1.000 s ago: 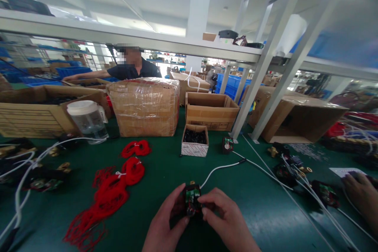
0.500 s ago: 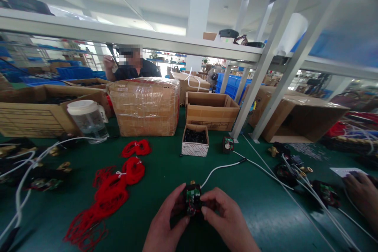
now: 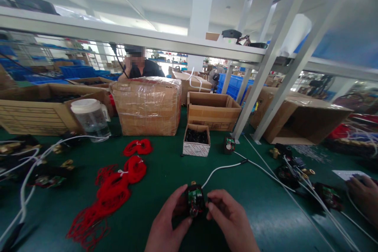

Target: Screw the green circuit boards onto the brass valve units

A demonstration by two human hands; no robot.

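Gadget toward table's near edge, clamped in left hand; cable on, board bare, seemingly unfinished. Right hand just beside, apparently pinching small black piece; remaining steps unclear.

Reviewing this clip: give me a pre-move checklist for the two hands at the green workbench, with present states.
1. Black housing with exposed green circuit board gripped by left hand: ok, between thumb and fingers.
2. Small part in right hand: cannot tell; something dark shows at the pinched fingertips.
3. Thin white cable clear of both hands: ok, it runs off beyond them.
4. Red cord bundles away from the hands: ok, lying to the left.
5. Wiring inside the housing seated: cannot tell, too small.
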